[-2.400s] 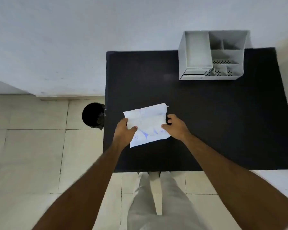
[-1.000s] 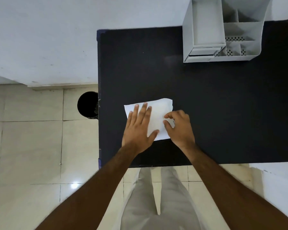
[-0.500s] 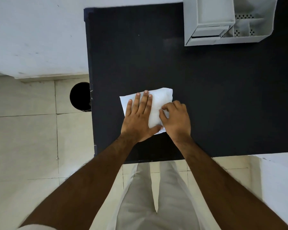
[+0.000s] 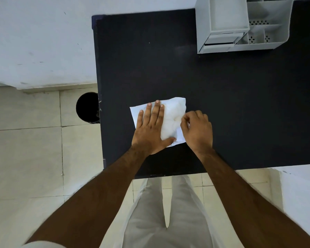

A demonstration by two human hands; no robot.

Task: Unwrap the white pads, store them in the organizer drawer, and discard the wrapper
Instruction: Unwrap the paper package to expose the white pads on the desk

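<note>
Pack (image 4: 174,113) lay near the table's (image 4: 240,104) left-near corner, not far from the left and near edges. L. hand (image 4: 151,130) lay flat on it, fingers spread, gripping nothing. R. hand (image 4: 197,130) was curled at the pack's right edge, fingertips pinching the wrapper. Open dark surface to the right and far side. Organizer (image 4: 240,25) stood at the far edge, well apart, drawer shut. Bin (image 4: 87,108) sat on the floor just left of the table.
</note>
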